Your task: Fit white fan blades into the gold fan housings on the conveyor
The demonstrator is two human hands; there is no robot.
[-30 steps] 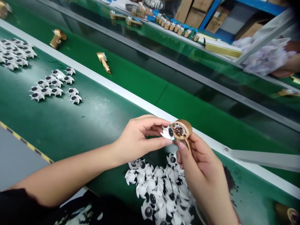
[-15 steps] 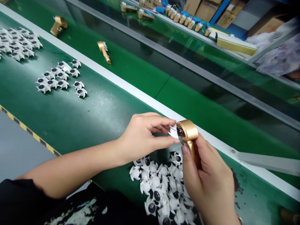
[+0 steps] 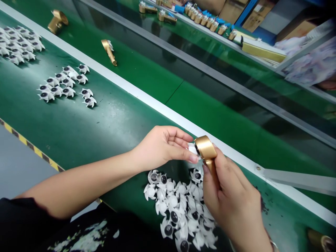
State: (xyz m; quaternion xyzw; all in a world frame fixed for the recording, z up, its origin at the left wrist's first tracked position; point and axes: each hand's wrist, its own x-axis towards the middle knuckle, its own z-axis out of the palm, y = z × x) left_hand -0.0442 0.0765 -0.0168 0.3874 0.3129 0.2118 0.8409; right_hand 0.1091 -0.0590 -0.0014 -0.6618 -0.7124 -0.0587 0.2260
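My right hand (image 3: 233, 196) is closed around the handle of a gold handheld fan body (image 3: 207, 147), its round head tipped toward my left hand. Between the thumb and fingers of my left hand (image 3: 162, 145) is a white fan blade (image 3: 193, 148), held at the open side of the gold head. How far the blade sits inside the head is hidden. Just below both hands lies a heap of loose white fan blades (image 3: 173, 201), some with dark round centres facing up.
Fan blades in rows (image 3: 56, 85) stand on the green bench, with a larger group (image 3: 19, 43) farther left. Beyond the white rail (image 3: 126, 85), gold fan bodies (image 3: 109, 52) lie on the green belt. A grey bar (image 3: 299, 178) juts in at right. Fan bodies line the back shelf (image 3: 204, 20).
The gold fan head has turned so its open side and inner parts show less, and the white blade is now closer against it. The belt's fan bodies have shifted left in view.
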